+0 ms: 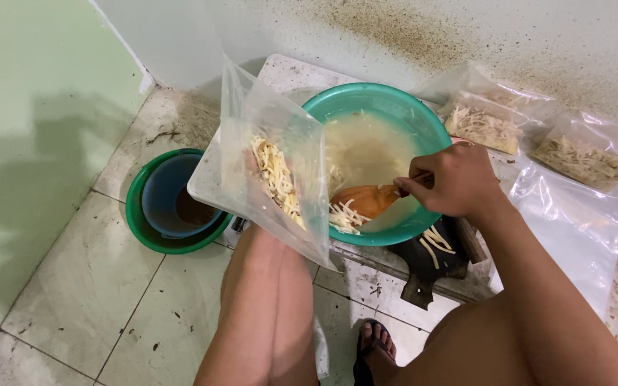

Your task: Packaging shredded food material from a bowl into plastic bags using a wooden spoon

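My left hand [253, 166] is inside or behind a clear plastic bag [280, 143], holding it open; pale shredded strips [275, 175] lie in the bag. My right hand [452, 179] grips a wooden spoon [366, 201] whose bowl carries more strips at the bag's mouth. The spoon sits over a teal basin [423, 121] holding cloudy liquid and shreds. The basin rests on a white slab [205, 182] on the floor.
A green bucket with a blue bowl inside [169, 204] stands at the left. Two filled bags [484, 125] [586, 159] lean on the wall at right, above empty clear bags [574, 229]. A dark board [430, 261] lies under the basin's edge. My sandalled foot [375, 347] is below.
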